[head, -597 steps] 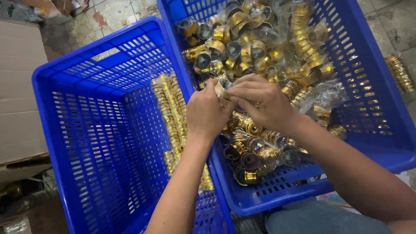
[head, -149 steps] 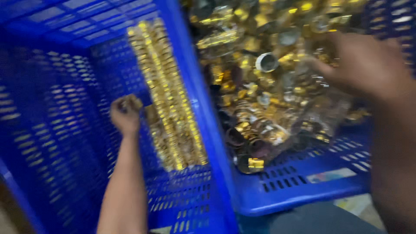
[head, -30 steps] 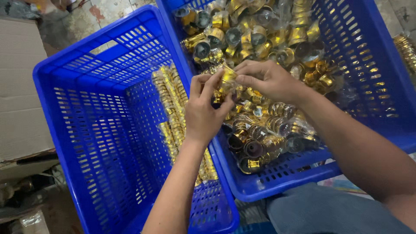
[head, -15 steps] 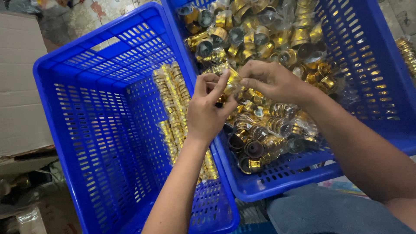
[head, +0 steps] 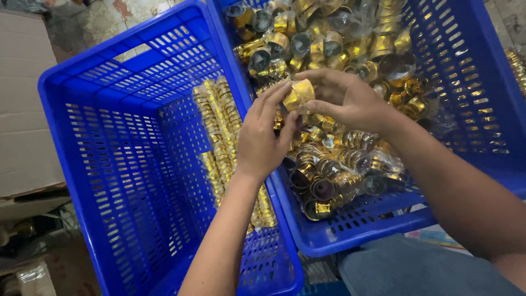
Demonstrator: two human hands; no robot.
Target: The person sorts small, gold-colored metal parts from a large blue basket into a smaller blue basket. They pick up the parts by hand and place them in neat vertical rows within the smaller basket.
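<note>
My left hand and my right hand meet over the wall between two blue crates, and both grip a small stack of gold cups between their fingertips. The right blue crate holds a heap of several loose gold cups, many in clear wrap. The left blue crate holds long nested rows of gold cups lying along its right wall.
A cardboard box stands to the left of the left crate. More gold cups lie outside the right crate at the far right edge. My knee in grey cloth shows at the bottom. Tiled floor shows at the top.
Both hands stay over the crate wall with the gold stack; the fingers have shifted a little on it. Five seconds ago the left hand was down in the left crate by the rows.
</note>
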